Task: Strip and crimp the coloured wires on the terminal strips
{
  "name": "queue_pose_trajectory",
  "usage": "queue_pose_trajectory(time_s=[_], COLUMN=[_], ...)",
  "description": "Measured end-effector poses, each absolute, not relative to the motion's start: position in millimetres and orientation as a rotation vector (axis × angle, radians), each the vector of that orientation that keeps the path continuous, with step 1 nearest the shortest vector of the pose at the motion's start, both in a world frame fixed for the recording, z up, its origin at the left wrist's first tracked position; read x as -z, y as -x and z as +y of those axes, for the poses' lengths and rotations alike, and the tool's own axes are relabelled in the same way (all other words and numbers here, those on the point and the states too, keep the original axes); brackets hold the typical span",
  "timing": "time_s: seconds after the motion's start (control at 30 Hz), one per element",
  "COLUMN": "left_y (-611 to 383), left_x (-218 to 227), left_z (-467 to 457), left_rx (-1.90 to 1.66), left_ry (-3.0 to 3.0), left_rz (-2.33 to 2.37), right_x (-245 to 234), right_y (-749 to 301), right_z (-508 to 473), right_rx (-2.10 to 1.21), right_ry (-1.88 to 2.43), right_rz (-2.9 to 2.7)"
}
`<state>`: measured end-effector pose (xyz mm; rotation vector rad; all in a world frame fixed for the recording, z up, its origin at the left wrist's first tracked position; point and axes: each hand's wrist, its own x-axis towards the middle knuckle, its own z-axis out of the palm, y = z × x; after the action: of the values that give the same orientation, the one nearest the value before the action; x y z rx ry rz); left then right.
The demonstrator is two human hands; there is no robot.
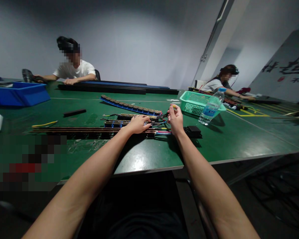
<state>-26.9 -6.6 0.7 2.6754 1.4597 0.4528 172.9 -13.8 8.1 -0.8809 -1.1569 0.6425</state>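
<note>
While the left hand (139, 124) lies flat, fingers spread, on the long strip (89, 130) at centre frame on the desk (144, 156), the right hand (175, 120) pinches a yellow-tipped wire (173, 106) just above; firm downward pressure should stop the strip sliding.

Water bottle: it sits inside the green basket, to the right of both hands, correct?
Not quite. The head view shows the water bottle standing on the table just in front of the green basket, not inside it. It is to the right of the left hand and of the right hand, which pinches a yellow wire.
</note>
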Motion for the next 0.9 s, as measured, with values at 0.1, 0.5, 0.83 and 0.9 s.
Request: queue_pose_trajectory(time_s=[0.1, 0.5, 0.83, 0.9], left_y=[27.6, 29.4, 28.4, 28.0], left_x=[1.3, -0.7, -1.2, -2.2], left_z=[-4.1, -4.0, -5.9, -6.9], left_rx=[-0.462, -0.567, -0.586, -0.562], left_ry=[-2.691, -2.725, -2.681, -2.679], left_rz=[1.443, 1.384, 1.477, 1.498], right_x=[-17.3, 21.5, 33.1, 36.4], right_y=[-172.1, -156.2, -160.1, -159.9], right_z=[-36.1, -178.0, -176.9, -179.0], right_rx=[-0.647, -0.675, -0.728, -0.718], right_ry=[0.794, 0.715, 0.661, 0.664], right_rz=[-1.063, -1.008, -1.1, -1.121])
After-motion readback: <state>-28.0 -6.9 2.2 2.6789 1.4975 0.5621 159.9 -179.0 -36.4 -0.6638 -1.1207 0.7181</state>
